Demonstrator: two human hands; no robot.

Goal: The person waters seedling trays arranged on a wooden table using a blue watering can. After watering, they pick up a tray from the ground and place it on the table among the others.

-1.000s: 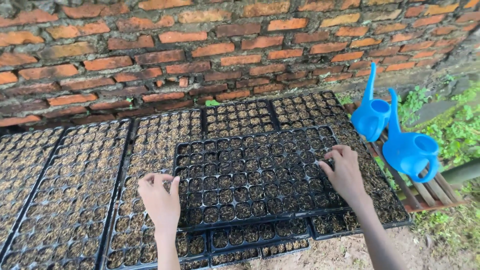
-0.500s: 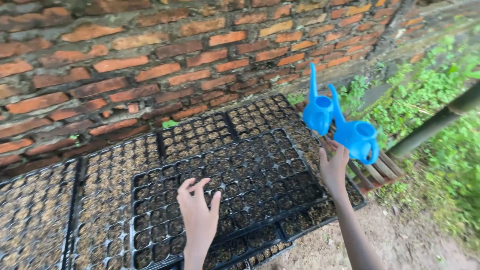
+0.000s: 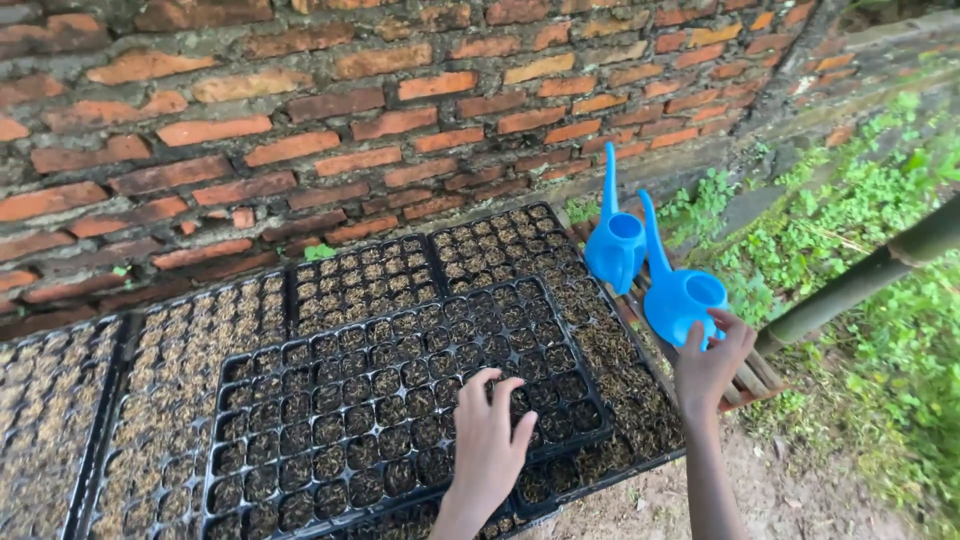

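Note:
A black seedling tray (image 3: 330, 420) filled with dark soil lies on top of other trays by a brick wall. My left hand (image 3: 490, 440) rests flat on its near right part, fingers spread. My right hand (image 3: 712, 362) is open and raised just in front of the nearer blue watering can (image 3: 677, 296), fingertips close to its body. A second blue watering can (image 3: 612, 240) stands behind it. Both cans sit on a slatted wooden rack (image 3: 750, 375).
More soil-filled trays (image 3: 60, 410) stretch to the left along the red brick wall (image 3: 400, 110). Green weeds (image 3: 880, 300) and a grey pipe (image 3: 870, 275) lie to the right. Bare dirt ground (image 3: 790, 490) is at the lower right.
The view swung right. My right hand left the tray's right edge and moved to the nearer watering can. My left hand shifted from the tray's left side to its right part.

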